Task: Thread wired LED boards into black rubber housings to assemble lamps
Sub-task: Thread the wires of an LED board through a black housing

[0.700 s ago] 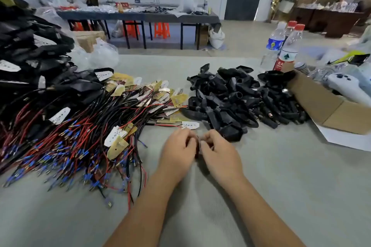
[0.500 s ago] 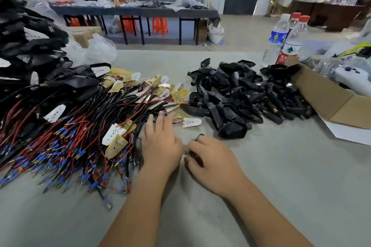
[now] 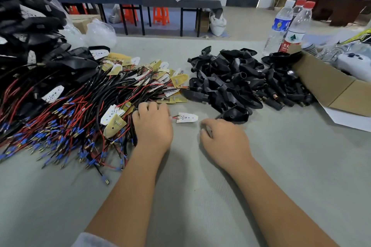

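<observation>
My left hand [image 3: 153, 126] rests at the right edge of the pile of wired LED boards [image 3: 84, 110], its fingers curled down onto the black and red wires. One white LED board [image 3: 186, 117] lies just to its right, and its red wire runs under those fingers. My right hand [image 3: 225, 139] lies knuckles up on the table with curled fingers; whatever is under them is hidden. A single black rubber housing [image 3: 234, 114] sits just beyond its fingertips, at the near edge of the heap of black housings [image 3: 241, 80].
Assembled black lamps are stacked at the far left [image 3: 30, 32]. A cardboard box [image 3: 329, 88] stands at the right with three water bottles [image 3: 281, 26] behind it. The grey table [image 3: 200, 196] stretches toward me. People work at other tables in the background.
My hands were together at the centre, holding a small black part. They have separated: the left went to the wire pile and curled its fingers, the right moved right toward the housings.
</observation>
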Tool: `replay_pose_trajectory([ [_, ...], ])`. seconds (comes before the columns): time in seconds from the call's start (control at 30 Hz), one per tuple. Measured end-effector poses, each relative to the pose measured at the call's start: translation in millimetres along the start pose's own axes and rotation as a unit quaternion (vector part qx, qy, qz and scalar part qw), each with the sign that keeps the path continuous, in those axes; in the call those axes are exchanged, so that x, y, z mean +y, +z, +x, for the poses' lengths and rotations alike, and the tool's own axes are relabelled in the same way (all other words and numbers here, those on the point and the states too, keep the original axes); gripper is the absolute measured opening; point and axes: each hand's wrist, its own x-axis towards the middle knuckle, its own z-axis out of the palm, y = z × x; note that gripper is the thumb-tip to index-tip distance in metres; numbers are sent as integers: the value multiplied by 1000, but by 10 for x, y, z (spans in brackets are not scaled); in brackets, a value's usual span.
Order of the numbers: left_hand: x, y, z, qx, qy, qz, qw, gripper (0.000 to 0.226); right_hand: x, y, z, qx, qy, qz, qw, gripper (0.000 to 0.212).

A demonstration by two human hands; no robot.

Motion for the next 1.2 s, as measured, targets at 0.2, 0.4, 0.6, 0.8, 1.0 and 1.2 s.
replay_pose_trajectory([
  [0.2,136,-174,-20,148,55,-213,964,6,-57,58,27,-35,-32,216,975,36],
  [0.4,264,-210,-145,148,194,-365,898,7,76,-170,76,-28,43,662,748,30],
  [0.6,360,-211,-195,99,176,-429,881,8,4,-131,47,-25,48,713,699,40],
  [0.8,422,-293,-214,116,101,-485,861,27,-302,-59,19,-129,86,797,584,29],
  [1.0,430,-278,-211,23,27,-536,843,17,-339,-16,109,-136,178,815,535,51],
  [1.2,40,-202,66,51,-230,-520,821,23,-108,-96,213,82,174,737,648,47],
])
